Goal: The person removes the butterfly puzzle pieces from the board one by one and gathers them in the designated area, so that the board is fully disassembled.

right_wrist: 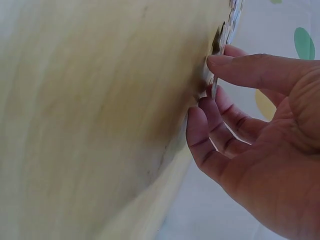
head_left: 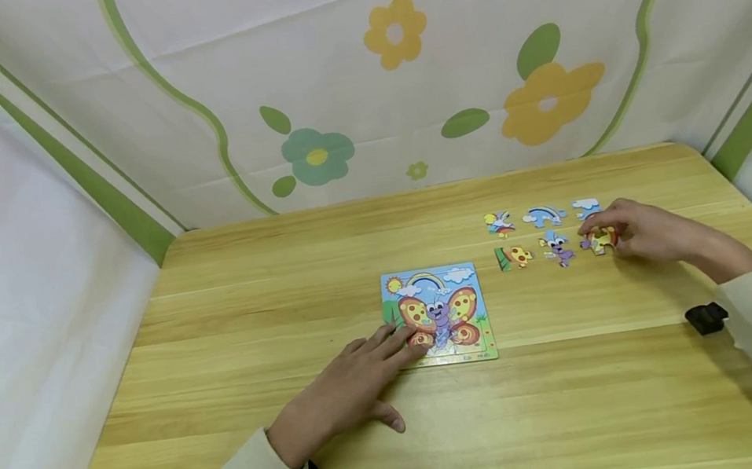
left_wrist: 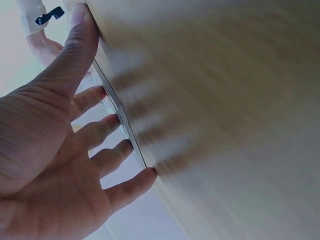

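My left hand point(head_left: 358, 371) lies spread at the lower left of a square butterfly puzzle board point(head_left: 456, 275), fingertips resting on its picture. In the left wrist view the straight fingers point(left_wrist: 107, 162) reach over the board's thin edge, thumb apart. At the far right my right hand point(head_left: 654, 233) pinches a yellow and red wing puzzle piece point(head_left: 602, 239) between thumb and fingers. The right wrist view shows that thin piece point(right_wrist: 214, 87) edge-on, tilted at the fingertips. Beside it lies a purple butterfly-body piece point(head_left: 558, 248); behind it is a cloud piece point(head_left: 586, 205), partly behind the fingers.
More loose pieces lie to the left: a rainbow piece point(head_left: 545, 215), a sun piece point(head_left: 499, 223) and a spotted wing piece point(head_left: 513, 257). They sit on a wooden table point(head_left: 250, 306). A flower-printed curtain point(head_left: 340, 73) stands behind the table's back edge.
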The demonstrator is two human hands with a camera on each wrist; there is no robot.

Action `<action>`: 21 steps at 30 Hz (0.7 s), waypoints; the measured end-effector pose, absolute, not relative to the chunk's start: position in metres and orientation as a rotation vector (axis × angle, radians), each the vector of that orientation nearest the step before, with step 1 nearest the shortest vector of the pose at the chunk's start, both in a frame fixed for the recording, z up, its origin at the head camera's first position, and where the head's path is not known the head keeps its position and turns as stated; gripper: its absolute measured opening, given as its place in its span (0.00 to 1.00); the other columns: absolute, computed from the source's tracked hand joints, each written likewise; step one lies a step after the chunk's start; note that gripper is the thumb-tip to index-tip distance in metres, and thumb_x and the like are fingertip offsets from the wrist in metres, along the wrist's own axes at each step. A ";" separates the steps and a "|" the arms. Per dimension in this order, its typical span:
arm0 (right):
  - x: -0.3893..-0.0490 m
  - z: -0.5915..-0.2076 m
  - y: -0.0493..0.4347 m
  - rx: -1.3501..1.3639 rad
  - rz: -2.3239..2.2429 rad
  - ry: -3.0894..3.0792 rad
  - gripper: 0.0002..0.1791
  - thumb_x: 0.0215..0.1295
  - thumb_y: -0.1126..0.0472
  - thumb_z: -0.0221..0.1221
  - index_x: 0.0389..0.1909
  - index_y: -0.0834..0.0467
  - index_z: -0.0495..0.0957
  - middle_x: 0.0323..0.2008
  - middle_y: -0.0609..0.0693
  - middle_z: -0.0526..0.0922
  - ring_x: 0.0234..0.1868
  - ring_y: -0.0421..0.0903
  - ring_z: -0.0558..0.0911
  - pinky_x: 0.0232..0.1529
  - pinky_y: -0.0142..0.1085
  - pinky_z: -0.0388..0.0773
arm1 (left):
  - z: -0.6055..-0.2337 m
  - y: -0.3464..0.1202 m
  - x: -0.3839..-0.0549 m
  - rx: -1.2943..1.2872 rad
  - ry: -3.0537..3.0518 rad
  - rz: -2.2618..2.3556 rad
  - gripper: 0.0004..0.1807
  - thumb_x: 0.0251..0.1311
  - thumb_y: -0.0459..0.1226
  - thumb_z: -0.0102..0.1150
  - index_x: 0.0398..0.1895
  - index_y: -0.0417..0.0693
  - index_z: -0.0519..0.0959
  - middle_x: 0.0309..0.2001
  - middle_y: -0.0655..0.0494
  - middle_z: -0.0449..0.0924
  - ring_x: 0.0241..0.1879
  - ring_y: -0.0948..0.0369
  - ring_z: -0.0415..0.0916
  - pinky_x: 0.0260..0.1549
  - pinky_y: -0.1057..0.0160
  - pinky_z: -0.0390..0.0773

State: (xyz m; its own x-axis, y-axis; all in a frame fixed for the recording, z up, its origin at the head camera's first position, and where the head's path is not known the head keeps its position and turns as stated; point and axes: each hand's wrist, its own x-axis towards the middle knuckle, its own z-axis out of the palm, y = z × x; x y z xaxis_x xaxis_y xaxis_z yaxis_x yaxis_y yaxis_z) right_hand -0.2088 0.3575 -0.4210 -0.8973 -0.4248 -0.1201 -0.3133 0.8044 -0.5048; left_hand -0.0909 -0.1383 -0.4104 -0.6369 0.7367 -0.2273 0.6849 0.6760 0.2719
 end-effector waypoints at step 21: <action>-0.208 -0.426 0.361 -0.591 -0.766 2.779 0.29 0.58 0.82 0.59 0.60 0.61 0.83 0.53 0.61 0.78 0.44 0.43 0.70 0.39 0.32 0.71 | -0.412 -0.139 -0.092 1.140 2.574 0.242 0.58 0.46 0.58 0.75 0.82 0.57 0.61 0.84 0.49 0.54 0.82 0.42 0.55 0.70 0.40 0.71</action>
